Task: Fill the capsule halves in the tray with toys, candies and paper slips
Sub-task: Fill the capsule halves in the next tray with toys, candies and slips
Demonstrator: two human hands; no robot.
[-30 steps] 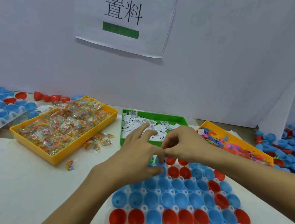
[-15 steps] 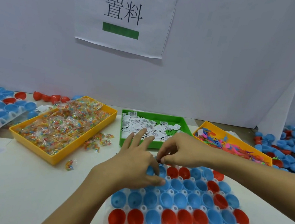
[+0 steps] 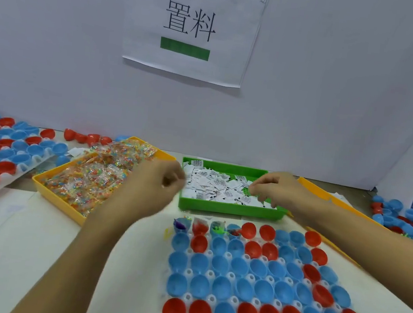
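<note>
Your green tray [image 3: 230,208] holds paper slips [image 3: 218,187]; your right hand [image 3: 278,190] pinches among them, your left hand [image 3: 155,184] hovers curled, its grip unclear.

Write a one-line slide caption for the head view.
Both hands, left and right, reach toward the green tray of paper slips behind the capsule tray.

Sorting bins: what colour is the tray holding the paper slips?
Green plastic tray, clearest in the head view.
</note>
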